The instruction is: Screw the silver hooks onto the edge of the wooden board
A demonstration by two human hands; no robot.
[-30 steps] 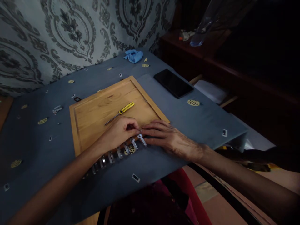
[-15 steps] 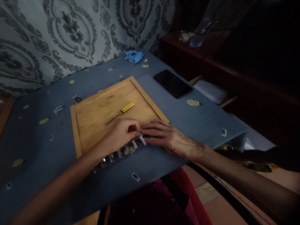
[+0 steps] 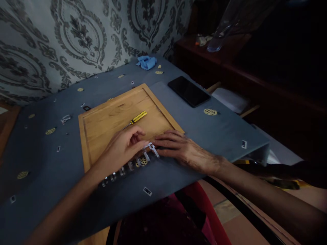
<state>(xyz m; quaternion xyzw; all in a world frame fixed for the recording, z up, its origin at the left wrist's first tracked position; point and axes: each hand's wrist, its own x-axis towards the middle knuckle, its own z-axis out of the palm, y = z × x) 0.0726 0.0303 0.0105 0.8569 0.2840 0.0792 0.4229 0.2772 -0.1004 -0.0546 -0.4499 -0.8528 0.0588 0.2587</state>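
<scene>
My left hand hovers over the near edge of the wooden board, its fingers loosely curled and the thumb apart from them. Nothing shows between thumb and fingers. The thumb tip is beside the rightmost of several small shiny metal clips, which stick out in a row along that edge. My right hand lies with fingers stretched out at the board's near right corner, fingertips close to the same clip. A screwdriver with a yellow and black handle rests on the board, its shaft partly hidden behind my left hand.
A black phone lies right of the board on the blue-grey tablecloth. At the back is a crumpled blue cloth. A small metal piece lies left of the board. Patterned fabric hangs behind the table.
My left hand has drawn back slightly to the left and its pinch has loosened, uncovering more of the rightmost clip. My right hand stays in place.
</scene>
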